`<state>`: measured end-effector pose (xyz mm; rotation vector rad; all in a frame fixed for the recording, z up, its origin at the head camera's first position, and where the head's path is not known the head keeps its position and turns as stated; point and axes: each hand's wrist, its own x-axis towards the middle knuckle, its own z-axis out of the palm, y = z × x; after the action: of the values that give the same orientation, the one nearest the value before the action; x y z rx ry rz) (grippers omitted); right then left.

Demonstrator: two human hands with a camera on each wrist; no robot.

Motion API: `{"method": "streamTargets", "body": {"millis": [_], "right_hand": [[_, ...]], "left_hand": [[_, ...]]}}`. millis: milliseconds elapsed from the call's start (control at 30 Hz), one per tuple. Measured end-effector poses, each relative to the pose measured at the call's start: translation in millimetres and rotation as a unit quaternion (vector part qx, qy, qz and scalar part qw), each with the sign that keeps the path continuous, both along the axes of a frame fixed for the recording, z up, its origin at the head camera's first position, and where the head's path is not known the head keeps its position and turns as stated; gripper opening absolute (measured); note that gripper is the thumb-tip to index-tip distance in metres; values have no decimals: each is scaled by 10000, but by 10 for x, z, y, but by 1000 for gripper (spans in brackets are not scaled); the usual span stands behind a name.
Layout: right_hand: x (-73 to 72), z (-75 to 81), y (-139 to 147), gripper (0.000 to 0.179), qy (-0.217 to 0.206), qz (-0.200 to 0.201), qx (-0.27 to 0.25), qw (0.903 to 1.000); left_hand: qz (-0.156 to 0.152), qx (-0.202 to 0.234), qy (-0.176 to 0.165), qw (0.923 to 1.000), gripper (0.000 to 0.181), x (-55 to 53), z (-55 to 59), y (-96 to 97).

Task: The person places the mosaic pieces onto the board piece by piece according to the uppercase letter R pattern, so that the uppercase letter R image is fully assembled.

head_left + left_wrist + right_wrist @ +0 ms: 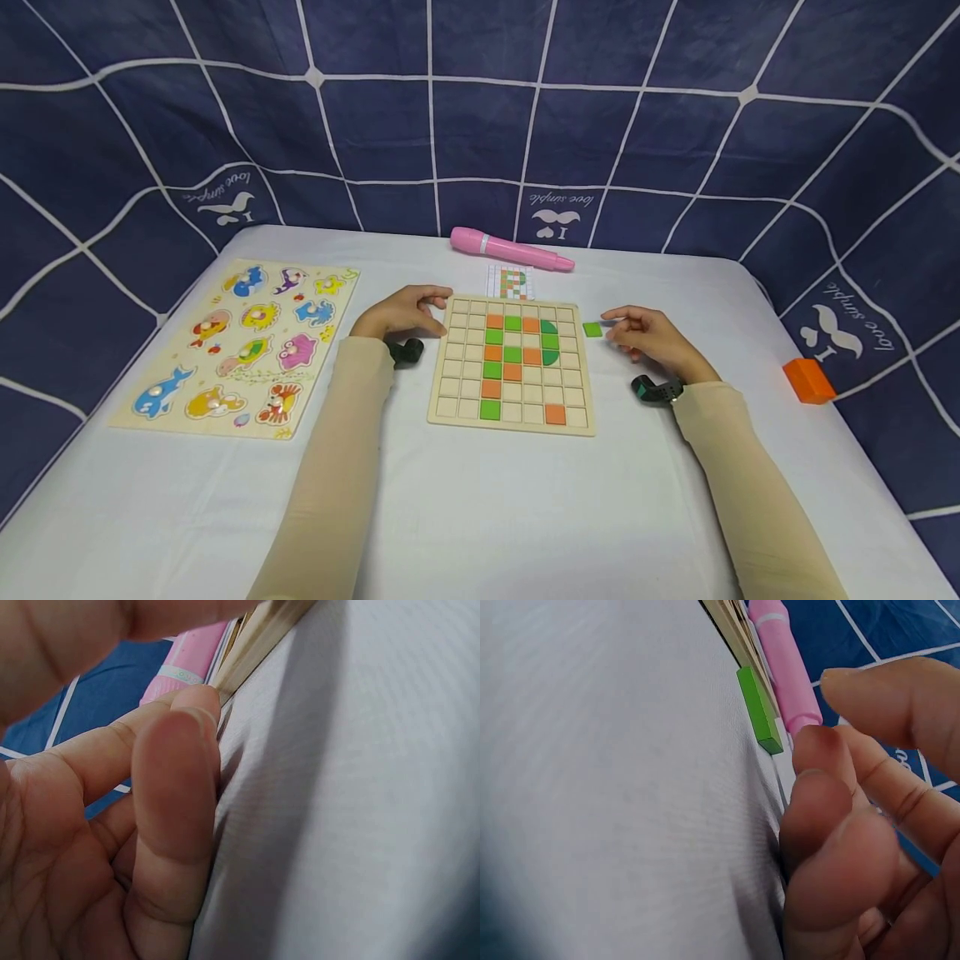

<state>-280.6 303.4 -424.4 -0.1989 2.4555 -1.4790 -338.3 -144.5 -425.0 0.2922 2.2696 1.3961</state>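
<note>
A square wooden grid board point(450, 387) lies flat between the hands, with orange, light green and dark green pieces set in its cells, most of them forming a P shape. At its upper left edge, my left hand point(401, 312) rests with thumb and finger against the rim and nothing held. One loose green square tile point(592, 330) lies on the cloth just right of the board. My right hand point(651, 340) is beside that tile, fingers loosely bent; in the right wrist view, a gap shows between the fingertips and the green tile point(760, 712).
Behind the board lie a small pattern card point(511, 282) and a pink microphone-shaped object point(512, 250). A sea-animal puzzle board point(232, 354) is at the left. An orange block point(808, 382) sits at the right edge. A dark blue checked cloth point(487, 125) hangs behind.
</note>
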Motion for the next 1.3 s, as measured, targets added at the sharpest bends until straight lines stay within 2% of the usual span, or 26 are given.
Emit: {"method": "streamTargets", "body": {"millis": [233, 633, 1300], "right_hand": [[-45, -3, -31, 44, 20, 14, 167, 9999], [-102, 69, -121, 48, -281, -115, 541, 9981], [-120, 84, -179, 36, -184, -117, 1056, 9942]], "left_hand": [[-5, -52, 15, 10000, 86, 3, 10, 0], [-84, -82, 49, 9999, 85, -18, -9, -6], [-83, -70, 57, 9999, 85, -19, -4, -12]]}}
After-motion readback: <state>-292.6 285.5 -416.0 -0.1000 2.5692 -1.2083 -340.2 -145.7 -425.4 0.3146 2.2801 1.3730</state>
